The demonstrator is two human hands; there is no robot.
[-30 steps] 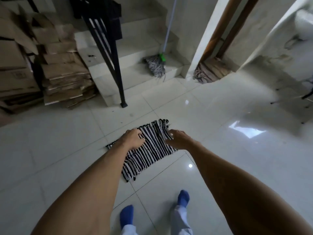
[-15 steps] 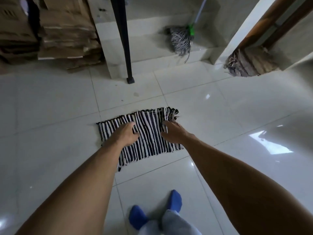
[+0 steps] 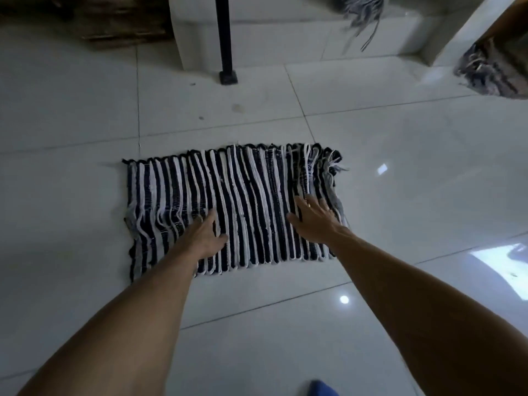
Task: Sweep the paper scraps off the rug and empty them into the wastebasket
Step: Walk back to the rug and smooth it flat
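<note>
A small woven rug [image 3: 251, 195] with black and white stripes lies flat on the white tiled floor. My left hand [image 3: 206, 238] rests palm down on its near left part, fingers spread. Over its right part, near the frayed right edge, my right hand [image 3: 314, 218] lies flat with open fingers. Neither hand holds anything. No paper scraps, broom or wastebasket can be seen.
A black railing post [image 3: 225, 38] stands on the floor in front of a white stair step [image 3: 285, 38]. Mop strands [image 3: 363, 15] hang at the top. A second woven mat [image 3: 491, 70] lies at the top right. Stacked cardboard [image 3: 114, 21] sits top left.
The view has tilted down and closer. The rug has been turned and spread flat. Both hands have gone from holding its edges to lying open on it.
</note>
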